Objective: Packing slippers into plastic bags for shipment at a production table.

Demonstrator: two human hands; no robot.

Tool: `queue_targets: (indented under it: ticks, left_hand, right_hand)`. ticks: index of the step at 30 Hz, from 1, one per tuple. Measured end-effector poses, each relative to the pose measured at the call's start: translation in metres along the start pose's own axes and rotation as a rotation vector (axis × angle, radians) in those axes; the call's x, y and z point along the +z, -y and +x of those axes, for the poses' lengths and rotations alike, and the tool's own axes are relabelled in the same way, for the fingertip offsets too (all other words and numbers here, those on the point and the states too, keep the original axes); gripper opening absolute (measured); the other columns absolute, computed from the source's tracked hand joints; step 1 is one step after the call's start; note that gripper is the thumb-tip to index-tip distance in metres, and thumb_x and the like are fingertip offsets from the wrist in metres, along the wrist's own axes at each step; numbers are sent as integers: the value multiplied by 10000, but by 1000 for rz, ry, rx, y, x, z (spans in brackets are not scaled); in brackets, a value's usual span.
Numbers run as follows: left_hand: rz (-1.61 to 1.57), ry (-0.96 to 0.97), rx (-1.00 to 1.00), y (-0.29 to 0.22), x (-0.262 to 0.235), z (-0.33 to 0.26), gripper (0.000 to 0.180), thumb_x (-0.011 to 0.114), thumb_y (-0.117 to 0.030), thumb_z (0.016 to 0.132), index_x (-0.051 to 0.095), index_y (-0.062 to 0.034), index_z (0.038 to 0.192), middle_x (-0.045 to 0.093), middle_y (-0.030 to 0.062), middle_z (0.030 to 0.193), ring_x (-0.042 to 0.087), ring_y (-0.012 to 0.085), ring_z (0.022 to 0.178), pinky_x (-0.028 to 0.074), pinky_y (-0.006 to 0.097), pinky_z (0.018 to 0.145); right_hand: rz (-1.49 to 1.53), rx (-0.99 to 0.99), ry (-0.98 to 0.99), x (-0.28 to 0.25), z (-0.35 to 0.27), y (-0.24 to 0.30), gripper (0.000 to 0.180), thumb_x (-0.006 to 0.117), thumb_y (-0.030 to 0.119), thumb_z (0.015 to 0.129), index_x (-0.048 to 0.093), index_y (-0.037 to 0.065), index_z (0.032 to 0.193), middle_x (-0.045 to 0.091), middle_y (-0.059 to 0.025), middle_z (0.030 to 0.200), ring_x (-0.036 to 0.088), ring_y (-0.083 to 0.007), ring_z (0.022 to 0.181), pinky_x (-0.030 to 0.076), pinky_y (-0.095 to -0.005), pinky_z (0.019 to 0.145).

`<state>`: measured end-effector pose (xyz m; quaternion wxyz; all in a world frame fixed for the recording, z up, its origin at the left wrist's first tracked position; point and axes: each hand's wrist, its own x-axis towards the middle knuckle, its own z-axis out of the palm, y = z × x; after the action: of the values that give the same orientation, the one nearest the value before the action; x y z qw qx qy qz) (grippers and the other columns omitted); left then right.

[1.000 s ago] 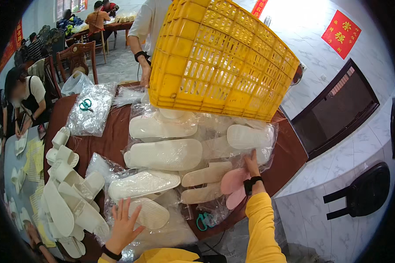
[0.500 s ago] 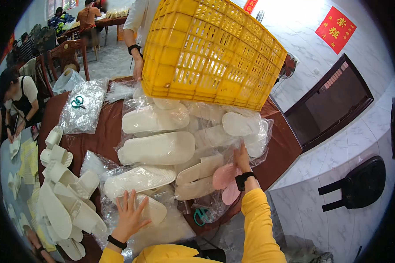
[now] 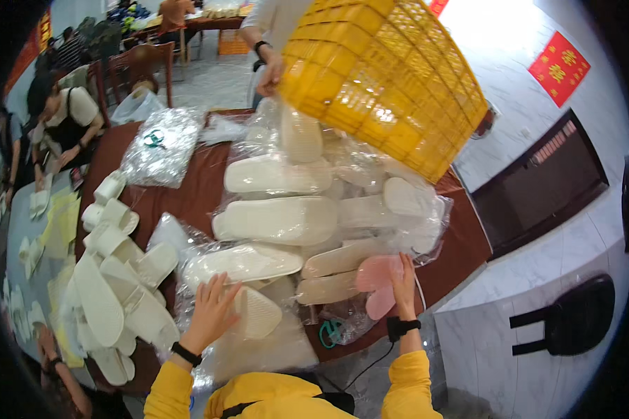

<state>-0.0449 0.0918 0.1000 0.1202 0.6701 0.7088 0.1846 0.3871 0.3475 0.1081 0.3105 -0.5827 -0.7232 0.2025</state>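
Observation:
My left hand (image 3: 213, 314) lies with fingers spread over a bagged cream slipper (image 3: 260, 312), close to a white slipper (image 3: 243, 264) in clear plastic. My right hand (image 3: 402, 288) rests, fingers stretched out, against the right edge of a pair of pink slippers (image 3: 376, 274). Beige slippers (image 3: 328, 286) lie just left of the pink ones. Farther off, several white slippers (image 3: 276, 220) in clear bags are heaped across the table. Above the far side of that heap another person's hand (image 3: 271, 73) holds a tilted yellow plastic crate (image 3: 391, 77).
Loose white slippers (image 3: 126, 300) are piled at the left of the brown-covered table (image 3: 199, 209). Green-handled scissors (image 3: 330, 333) lie near the front edge; another green pair (image 3: 154, 138) rests on plastic bags (image 3: 171, 157). A black chair (image 3: 569, 318) stands right. People work at the left.
The view has shifted, so the table sits farther right. The crate has tilted more steeply and uncovers more slippers at the back. My right hand has come back toward me, beside the pink slippers.

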Motion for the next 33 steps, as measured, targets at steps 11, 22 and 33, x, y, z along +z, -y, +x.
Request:
queue_targets:
  ticks: [11, 22, 33]
  left_hand:
    - [-782, -404, -789, 102, 20, -19, 555, 692, -229, 869, 508, 48, 1313, 685, 179, 990, 667, 294, 890, 518, 393, 785]
    - [-1383, -178, -508, 48, -93, -20, 483, 657, -167, 925, 543, -21, 1372, 497, -77, 852, 441, 3, 682, 359, 185, 564]
    - [-2037, -520, -792, 87, -55, -55, 262, 617, -285, 973, 620, -57, 1104, 589, 29, 941, 575, 115, 742, 546, 262, 681]
  right_hand:
    - [207, -208, 373, 50, -102, 165, 458, 652, 165, 913, 560, 36, 1343, 581, -216, 1274, 530, -331, 1226, 429, -396, 1023]
    - [797, 364, 666, 130, -108, 167, 666, 571, 87, 963, 248, 115, 1544, 643, -126, 1147, 540, -73, 651, 476, -194, 583]
    - [582, 47, 825, 141, -93, 159, 333, 534, 90, 980, 577, 30, 1305, 696, -75, 1052, 539, -64, 739, 439, -212, 661]
